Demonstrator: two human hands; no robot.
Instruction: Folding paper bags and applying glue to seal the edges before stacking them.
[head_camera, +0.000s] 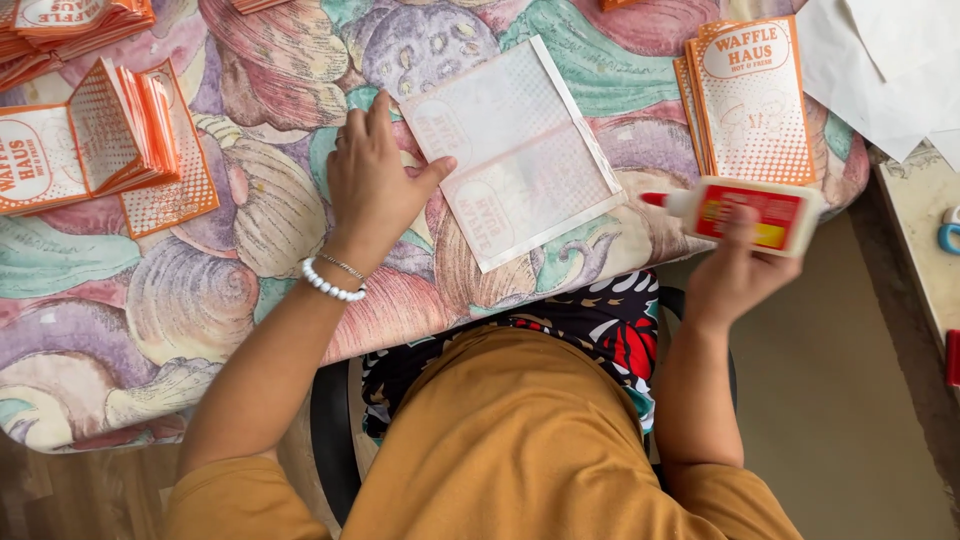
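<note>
Left hand (375, 185) presses flat on the unfolded paper bag (520, 150); right hand (735, 265) grips a sideways glue bottle (745, 212), which might drip onto the tablecloth (250, 230).

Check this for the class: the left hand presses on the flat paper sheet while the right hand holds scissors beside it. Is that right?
One detail is wrong. The head view shows the right hand holding a glue bottle with a red tip, not scissors. The rest stands: the left hand presses on the flat paper sheet, and the bottle is beside it.
</note>
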